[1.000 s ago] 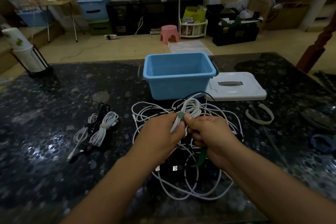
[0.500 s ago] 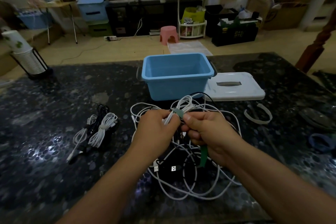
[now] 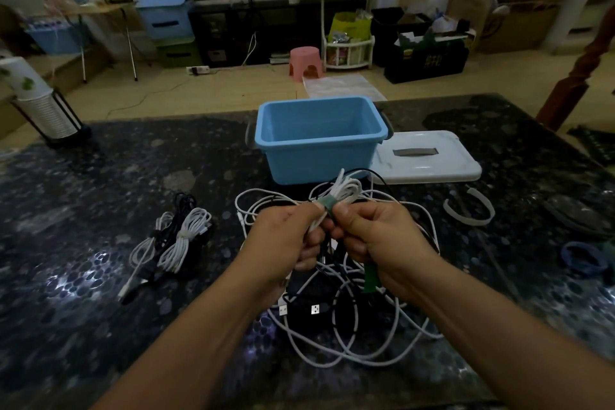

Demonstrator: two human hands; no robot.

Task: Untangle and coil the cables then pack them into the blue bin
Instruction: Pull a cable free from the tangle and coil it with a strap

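Both hands fasten a green strap around one coiled white cable, above the loose tangle.

On the left of the worktop (image 3: 100,326) lie the finished bundles (image 3: 176,240), white and black, already tied. In the middle, the left hand (image 3: 286,240) has its fingers curled tight around the coiled white cable (image 3: 342,191), and the right hand (image 3: 372,236) pinches the green strap (image 3: 327,205) at the waist of the coil; its other end hangs under that hand. Below them the tangled cables (image 3: 349,336) rest on the worktop, near the person. I judge that the cable is light, soft and a little springy, so it is better to hold it at the bound middle, not at the plugs. The blue bin (image 3: 319,156) stands just behind, far side, with nothing visible inside; the white lid (image 3: 429,170) is on its right.
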